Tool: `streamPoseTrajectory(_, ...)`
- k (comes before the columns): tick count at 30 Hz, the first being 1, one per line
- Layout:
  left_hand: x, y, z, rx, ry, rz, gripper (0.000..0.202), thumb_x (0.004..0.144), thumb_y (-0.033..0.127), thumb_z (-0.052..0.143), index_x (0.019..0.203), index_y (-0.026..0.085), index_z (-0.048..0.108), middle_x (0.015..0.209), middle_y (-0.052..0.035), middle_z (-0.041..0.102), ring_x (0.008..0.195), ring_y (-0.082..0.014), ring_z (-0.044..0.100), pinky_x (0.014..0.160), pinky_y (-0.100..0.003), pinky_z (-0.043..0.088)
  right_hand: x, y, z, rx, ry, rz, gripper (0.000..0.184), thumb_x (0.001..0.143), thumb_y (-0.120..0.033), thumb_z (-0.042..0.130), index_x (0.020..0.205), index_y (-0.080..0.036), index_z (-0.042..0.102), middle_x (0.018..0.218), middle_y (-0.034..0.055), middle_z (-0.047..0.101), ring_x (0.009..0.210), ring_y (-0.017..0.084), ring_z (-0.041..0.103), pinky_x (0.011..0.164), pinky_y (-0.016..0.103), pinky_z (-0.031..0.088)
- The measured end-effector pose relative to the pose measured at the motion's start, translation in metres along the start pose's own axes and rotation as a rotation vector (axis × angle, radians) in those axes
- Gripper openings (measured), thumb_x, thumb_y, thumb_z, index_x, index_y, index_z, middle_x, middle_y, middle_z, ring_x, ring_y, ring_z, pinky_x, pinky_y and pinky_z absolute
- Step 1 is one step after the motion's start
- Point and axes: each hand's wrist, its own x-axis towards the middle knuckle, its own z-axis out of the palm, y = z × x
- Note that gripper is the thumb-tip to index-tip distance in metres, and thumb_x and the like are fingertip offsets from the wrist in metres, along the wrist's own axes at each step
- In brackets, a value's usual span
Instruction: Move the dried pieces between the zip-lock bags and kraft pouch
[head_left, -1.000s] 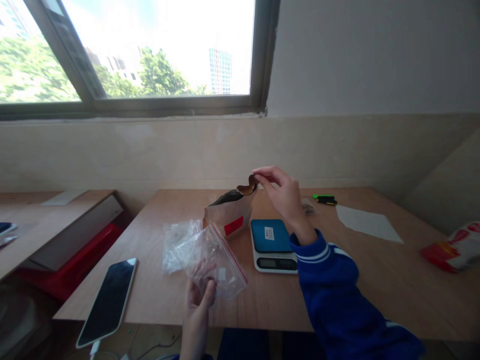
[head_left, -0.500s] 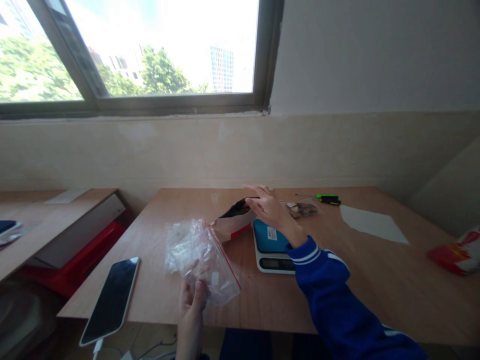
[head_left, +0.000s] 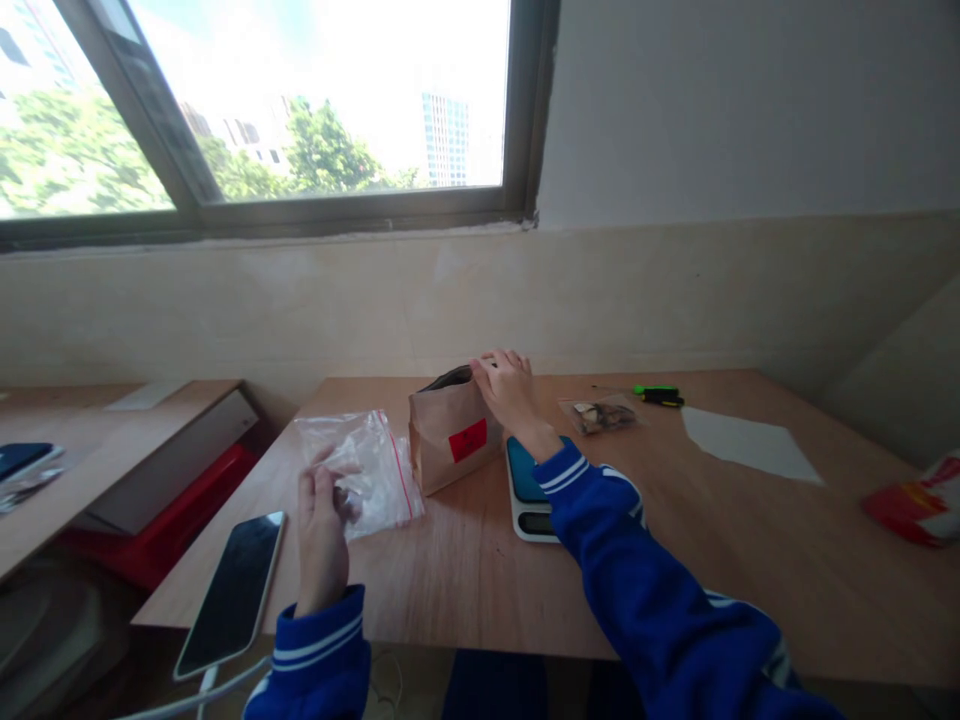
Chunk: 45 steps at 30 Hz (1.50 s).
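Observation:
A brown paper bag [head_left: 442, 430] with a red label stands upright on the table, its dark mouth partly open. My right hand [head_left: 506, 390] is closed on the bag's upper right edge, its wrist passing over a kitchen scale [head_left: 523, 480] with a blue top. Several clear zip bags [head_left: 375, 490] with red seal lines lie to the left of the paper bag. My left hand [head_left: 322, 530] is at their near left edge, fingers loosely curved and apart; some fingertips are hidden or blurred against the plastic.
A phone [head_left: 232, 590] with a cable overhangs the front left edge. Behind the scale lies a small clear packet [head_left: 602, 415] of brown pieces, near green and black tools [head_left: 660, 396]. White paper [head_left: 750, 445] and a red-white bag [head_left: 919, 505] are at the right.
The zip bags came down and left onto the table, and my left hand moved left with them, its fingers loosening. My right hand raised the tilted paper bag upright.

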Motion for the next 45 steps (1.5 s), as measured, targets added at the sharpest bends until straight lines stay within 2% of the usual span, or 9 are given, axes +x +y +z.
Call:
streamPoseTrajectory(6,0.004,0.012,0.000,-0.057,0.002,0.065,0.041,0.085,0.048,0.057,0.118,0.024,0.058,0.084,0.0000,0.064,0.055,-0.0063,0.046,0.045,-0.014,0.036,-0.016,-0.015,0.006,0.070,0.173,0.098,0.034,0.098,-0.038,0.037,0.101,-0.017,0.064,0.133,0.0173,0.049,0.117,0.031,0.045,0.099,0.052,0.032)
streamPoseTrajectory(10,-0.013,0.011,0.002,-0.184,0.000,0.035,0.043,0.085,0.049,0.057,0.123,0.028,0.056,0.084,0.0002,0.063,0.061,-0.0079,0.051,0.050,-0.015,0.041,-0.039,-0.032,0.006,0.228,0.266,0.121,0.024,0.097,-0.030,0.038,0.108,-0.018,0.057,0.120,0.0168,0.050,0.115,0.028,0.047,0.099,0.047,0.036)
streamPoseTrajectory(16,-0.029,0.015,0.024,-0.347,-0.128,0.069,0.039,0.088,0.048,0.053,0.122,0.031,0.053,0.087,-0.0008,0.065,0.060,-0.0096,0.052,0.052,-0.018,0.045,-0.051,-0.054,-0.001,0.609,0.161,-0.057,0.011,0.092,-0.021,0.045,0.097,-0.023,0.055,0.098,0.0069,0.054,0.097,0.020,0.053,0.089,0.038,0.047)
streamPoseTrajectory(21,-0.034,0.006,0.043,-0.328,-0.265,0.042,0.041,0.089,0.051,0.049,0.125,0.031,0.049,0.101,-0.0031,0.068,0.068,-0.0118,0.060,0.058,-0.021,0.048,-0.049,-0.059,-0.022,0.951,0.024,-0.013,0.008,0.091,-0.028,0.050,0.090,-0.022,0.055,0.092,0.0037,0.055,0.087,0.016,0.054,0.078,0.031,0.049)
streamPoseTrajectory(25,-0.035,-0.006,0.052,-0.322,-0.309,0.018,0.046,0.091,0.054,0.043,0.131,0.031,0.042,0.118,-0.0061,0.065,0.091,-0.0163,0.065,0.072,-0.027,0.052,-0.055,-0.055,-0.040,1.113,-0.037,0.032,0.016,0.091,-0.038,0.051,0.092,-0.023,0.055,0.092,0.0028,0.057,0.086,0.015,0.056,0.076,0.028,0.049)
streamPoseTrajectory(34,-0.039,-0.012,0.058,-0.140,-0.376,0.034,0.053,0.091,0.060,0.036,0.134,0.029,0.037,0.125,-0.0089,0.063,0.095,-0.0157,0.065,0.079,-0.030,0.052,-0.070,-0.037,-0.044,0.968,-0.019,0.041,0.010,0.091,-0.033,0.055,0.090,-0.023,0.057,0.085,-0.0001,0.054,0.074,0.012,0.054,0.068,0.026,0.049)
streamPoseTrajectory(38,-0.045,-0.008,0.060,0.003,-0.372,0.081,0.054,0.090,0.061,0.038,0.130,0.026,0.044,0.123,-0.0089,0.064,0.096,-0.0156,0.064,0.081,-0.028,0.052,-0.074,-0.036,-0.053,0.831,-0.201,-0.094,0.015,0.089,-0.036,0.059,0.094,-0.024,0.066,0.100,0.0036,0.050,0.098,0.017,0.054,0.087,0.033,0.050)
streamPoseTrajectory(41,-0.050,-0.004,0.061,0.157,-0.340,0.162,0.050,0.093,0.055,0.037,0.131,0.024,0.046,0.125,-0.0078,0.061,0.109,-0.0164,0.059,0.094,-0.031,0.047,-0.077,-0.039,-0.061,0.760,-0.324,-0.186,0.019,0.086,-0.037,0.063,0.099,-0.026,0.068,0.116,0.0055,0.047,0.117,0.021,0.045,0.103,0.039,0.042)
streamPoseTrajectory(45,-0.053,-0.001,0.062,0.299,-0.294,0.242,0.047,0.096,0.050,0.033,0.130,0.022,0.049,0.126,-0.0077,0.057,0.117,-0.0171,0.053,0.102,-0.033,0.041,-0.081,-0.045,-0.064,0.803,-0.343,-0.132,0.022,0.082,-0.035,0.068,0.101,-0.023,0.065,0.114,0.0058,0.051,0.114,0.021,0.049,0.101,0.039,0.043)
